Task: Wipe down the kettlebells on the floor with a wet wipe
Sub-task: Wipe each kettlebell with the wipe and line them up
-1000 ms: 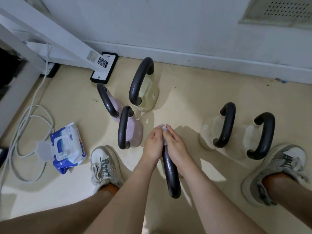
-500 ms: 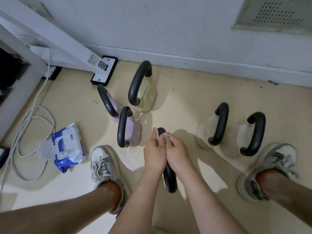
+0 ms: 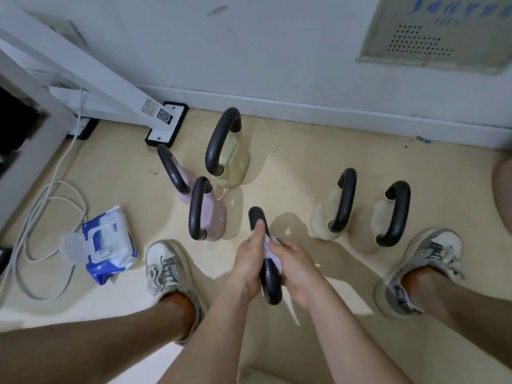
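Head camera view, looking down: a person standing with legs apart on a beige floor [image 3: 291, 167] works on a kettlebell [image 3: 271, 286] set between their feet, with only its black handle showing past the hands. The left hand [image 3: 248, 263] grips the handle from the left, its fingers curled under the bar and one digit stretched straight along the top. The right hand [image 3: 297, 270] has its fingers closed round a white wet wipe [image 3: 273, 252], which is bunched against the right side of the handle and touches both hands. Five more kettlebells stand upright on the floor beyond, all with black handles. Two pink kettlebells [image 3: 213, 221] sit close together to the left of the hands. An olive kettlebell [image 3: 238, 164] marked 8 stands just behind them, nearer the skirting board. Two pale kettlebells [image 3: 322, 221] stand side by side to the right, the outer one just beside the right shoe [image 3: 424, 266]. A blue-and-white pack of wipes [image 3: 110, 242], its flip lid open, lies left of the left shoe [image 3: 166, 268], next to loops of white cable [image 3: 41, 206]. A white frame leg [image 3: 91, 70] slants down to a black-edged foot plate [image 3: 166, 126] by the wall. A perforated panel [image 3: 435, 34] is set in the wall at upper right.
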A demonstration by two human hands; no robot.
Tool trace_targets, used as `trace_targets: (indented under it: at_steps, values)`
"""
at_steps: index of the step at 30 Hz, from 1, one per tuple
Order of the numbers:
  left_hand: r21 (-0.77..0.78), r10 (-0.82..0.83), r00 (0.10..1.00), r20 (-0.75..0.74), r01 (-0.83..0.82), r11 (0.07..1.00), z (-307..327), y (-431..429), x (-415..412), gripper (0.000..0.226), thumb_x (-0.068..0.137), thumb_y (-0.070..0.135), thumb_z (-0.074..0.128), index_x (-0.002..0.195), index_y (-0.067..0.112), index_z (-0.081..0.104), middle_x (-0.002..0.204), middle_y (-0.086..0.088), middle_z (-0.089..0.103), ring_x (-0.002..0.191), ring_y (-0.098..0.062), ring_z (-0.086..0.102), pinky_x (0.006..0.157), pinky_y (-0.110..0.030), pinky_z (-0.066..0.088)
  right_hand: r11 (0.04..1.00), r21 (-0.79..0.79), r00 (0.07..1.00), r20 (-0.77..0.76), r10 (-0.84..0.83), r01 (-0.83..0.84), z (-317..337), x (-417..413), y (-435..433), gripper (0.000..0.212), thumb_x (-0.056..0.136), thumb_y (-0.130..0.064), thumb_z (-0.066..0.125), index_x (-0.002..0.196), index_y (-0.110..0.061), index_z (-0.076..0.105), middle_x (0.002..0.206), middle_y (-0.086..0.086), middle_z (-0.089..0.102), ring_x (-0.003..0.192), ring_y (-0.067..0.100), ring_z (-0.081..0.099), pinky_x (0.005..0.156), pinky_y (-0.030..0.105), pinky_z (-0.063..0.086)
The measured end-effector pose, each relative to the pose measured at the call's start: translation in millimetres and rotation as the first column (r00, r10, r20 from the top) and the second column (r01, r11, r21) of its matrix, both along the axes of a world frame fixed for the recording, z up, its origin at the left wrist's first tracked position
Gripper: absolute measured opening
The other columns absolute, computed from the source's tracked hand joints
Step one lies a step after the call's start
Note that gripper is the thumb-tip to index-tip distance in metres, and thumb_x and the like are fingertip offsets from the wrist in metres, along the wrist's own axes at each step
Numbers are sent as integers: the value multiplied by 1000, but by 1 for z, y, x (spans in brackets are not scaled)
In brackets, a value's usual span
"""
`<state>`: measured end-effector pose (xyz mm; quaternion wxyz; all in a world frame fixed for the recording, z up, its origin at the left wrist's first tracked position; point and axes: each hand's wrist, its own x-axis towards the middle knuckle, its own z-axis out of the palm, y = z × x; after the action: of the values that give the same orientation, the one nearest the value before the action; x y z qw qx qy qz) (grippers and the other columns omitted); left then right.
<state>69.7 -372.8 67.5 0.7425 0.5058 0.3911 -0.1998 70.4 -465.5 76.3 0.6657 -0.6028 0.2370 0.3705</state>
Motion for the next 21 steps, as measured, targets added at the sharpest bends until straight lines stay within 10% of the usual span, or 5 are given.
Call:
trace_targets:
  at_steps: [6,15,21]
  values:
    - [298,-87,977,192,27,954,-13,-22,-47,34,98,40,50,84,10,54,65,4,60,61,-8,59,59,-22,48,942,-336,984,163,71,-12,-14,-32,2,31,98,-29,45,94,-23,75,87,0,76,86,17,71,84,39,57]
    - [534,-243,941,236,83,841,-31,-32,-86,23,90,20,66,96,27,45,78,5,65,67,-6,63,65,-25,52,962,-240,989,108,-104,127,-24,-74,-11,24,92,-5,53,93,-18,73,84,0,76,82,13,71,69,19,52]
    - [639,-114,984,133,3,769,-35,-47,-83,32,81,19,71,100,26,46,73,5,63,67,-16,61,59,-23,48,968,-210,987,115,-114,137,-7,-44,-22,48,86,10,46,129,-8,58,126,5,61,114,16,57,99,25,42]
